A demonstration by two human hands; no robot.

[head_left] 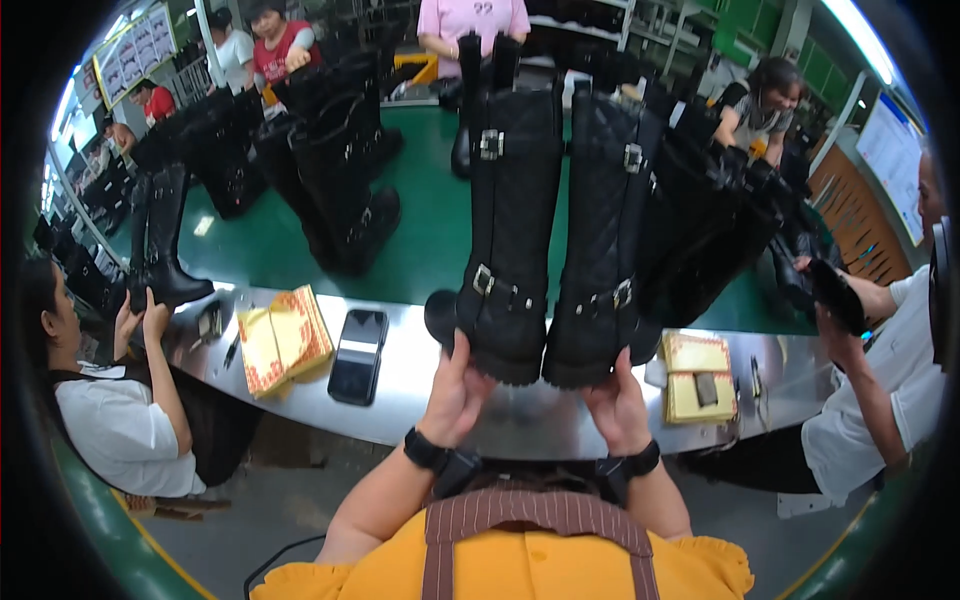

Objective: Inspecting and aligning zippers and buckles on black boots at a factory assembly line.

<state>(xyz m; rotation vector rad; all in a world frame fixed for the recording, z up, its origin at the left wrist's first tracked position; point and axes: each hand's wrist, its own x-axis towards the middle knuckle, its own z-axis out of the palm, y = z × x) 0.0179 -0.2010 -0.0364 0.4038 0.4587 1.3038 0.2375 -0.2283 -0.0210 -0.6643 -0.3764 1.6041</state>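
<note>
Black-banded at the wrists, the left hand (457, 395) and right hand (616, 408) grasp the left boot (512, 230) and right boot (600, 240) low at the foot, both upright side by side over the metal ledge (408, 385), flanked by yellow paper stacks (285, 345) and a phone (358, 356), other boots (335, 185) standing on the green tabletop (432, 230) beyond.

We see a black phone (358, 357) just beside a yellow paper bundle (283, 340) on the desk (407, 365), a second bundle (697, 356) farther right.
</note>
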